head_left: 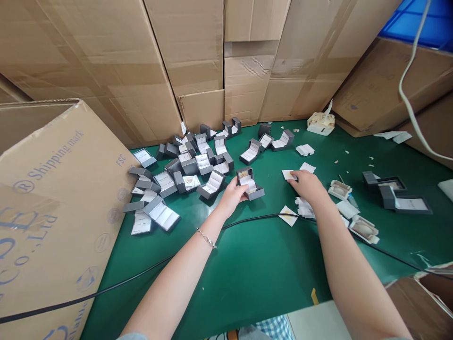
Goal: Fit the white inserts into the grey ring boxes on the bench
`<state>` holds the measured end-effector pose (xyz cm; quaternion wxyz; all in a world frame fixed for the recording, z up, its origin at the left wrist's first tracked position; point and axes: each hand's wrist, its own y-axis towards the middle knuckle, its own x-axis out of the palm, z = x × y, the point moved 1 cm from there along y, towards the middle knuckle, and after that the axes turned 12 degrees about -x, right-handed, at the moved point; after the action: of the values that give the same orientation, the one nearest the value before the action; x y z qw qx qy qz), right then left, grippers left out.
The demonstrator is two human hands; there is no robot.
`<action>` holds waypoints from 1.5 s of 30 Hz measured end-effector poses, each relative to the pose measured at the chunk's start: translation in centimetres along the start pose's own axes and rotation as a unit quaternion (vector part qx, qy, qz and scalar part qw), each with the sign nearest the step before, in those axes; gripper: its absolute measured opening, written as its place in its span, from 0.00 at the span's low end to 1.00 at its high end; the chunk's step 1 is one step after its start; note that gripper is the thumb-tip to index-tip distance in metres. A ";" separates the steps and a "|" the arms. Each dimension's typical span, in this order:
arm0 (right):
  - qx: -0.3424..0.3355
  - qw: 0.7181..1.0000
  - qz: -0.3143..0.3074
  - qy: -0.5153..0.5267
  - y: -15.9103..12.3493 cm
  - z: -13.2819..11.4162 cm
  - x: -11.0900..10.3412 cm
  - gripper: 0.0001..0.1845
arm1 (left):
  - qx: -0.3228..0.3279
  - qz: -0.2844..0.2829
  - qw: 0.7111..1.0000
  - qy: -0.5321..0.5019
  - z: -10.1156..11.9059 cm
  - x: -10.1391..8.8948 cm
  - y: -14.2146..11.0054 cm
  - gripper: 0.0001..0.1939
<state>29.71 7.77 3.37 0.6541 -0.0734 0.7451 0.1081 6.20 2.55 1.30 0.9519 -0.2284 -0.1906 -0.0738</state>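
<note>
My left hand (233, 196), closed with thumb and fingers, grips a small dark grey jewellery box (256, 192). Its hinged lid stands up and a white lining shows inside. To the right, my right hand (307, 185) reaches down to the table with its fingertips pinched on the edge of a small white card (287, 174). Just below lies another white card (288, 216) with a yellowish patch. White folded inserts (305, 208) are partly hidden under my right wrist. Many more open grey jewellery boxes (203, 163) lie in a loose heap left of my left hand.
A black cable (148, 271) crosses the green table (226, 278) beneath my forearms. Large cardboard cartons (116, 61) wall the back and left. A tissue pack (321, 123) stands at the back right. Farther right are open grey boxes (412, 204) and crumpled white inserts (364, 229).
</note>
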 end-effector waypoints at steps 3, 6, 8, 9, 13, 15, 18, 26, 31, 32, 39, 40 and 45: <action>0.021 1.000 0.009 0.013 0.0 -0.8 -0.4 0.19 | -0.003 0.004 1.000 -0.001 0.1 0.1 -0.1 0.20; 0.027 0.999 0.028 0.007 0.2 -1.7 -0.3 0.22 | -0.004 0.001 1.000 -0.005 0.2 0.2 -0.3 0.21; 0.031 0.999 0.044 -0.011 0.4 -2.1 0.1 0.25 | -0.002 0.000 1.000 -0.004 0.2 0.2 -0.3 0.21; 0.031 0.998 0.047 -0.018 0.5 -2.2 0.3 0.25 | -0.001 0.001 1.000 -0.002 0.2 0.2 -0.3 0.21; 0.039 0.998 0.047 -0.028 0.6 -2.6 0.6 0.18 | -0.001 0.005 1.000 0.010 0.2 0.1 -0.3 0.21; 0.046 0.998 0.044 -0.027 0.5 -2.8 0.5 0.18 | -0.003 0.005 1.000 0.015 0.2 0.1 -0.3 0.20; 0.054 0.997 0.043 -0.032 0.4 -3.1 0.4 0.23 | -0.004 0.006 1.000 0.022 0.3 0.1 -0.3 0.21; 0.028 0.997 0.028 -0.069 0.5 -3.8 0.6 0.17 | -0.007 0.005 1.000 0.030 0.3 0.3 -0.4 0.21; 0.066 0.995 0.054 0.047 0.1 -3.9 -0.4 0.14 | -0.002 0.001 1.000 0.025 0.1 0.1 -0.2 0.21; 0.064 0.991 0.068 0.091 0.0 -3.9 -0.6 0.13 | 0.000 0.001 1.000 0.025 0.1 0.0 -0.1 0.21; 0.033 0.853 0.174 0.491 -0.4 -5.9 -1.9 0.16 | -0.006 -0.004 1.000 0.016 0.2 0.2 -0.2 0.17; 0.024 0.824 0.165 0.541 -0.4 -6.4 -1.8 0.17 | -0.007 -0.005 1.000 0.017 0.3 0.3 -0.3 0.17; -0.024 0.805 0.126 0.580 -0.7 -8.5 -0.8 0.16 | -0.015 0.001 0.999 0.040 0.7 0.4 -0.8 0.17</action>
<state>21.86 4.88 5.16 0.0788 -0.0431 0.9854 0.1448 6.18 2.16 2.40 0.9551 -0.2402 -0.1511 -0.0848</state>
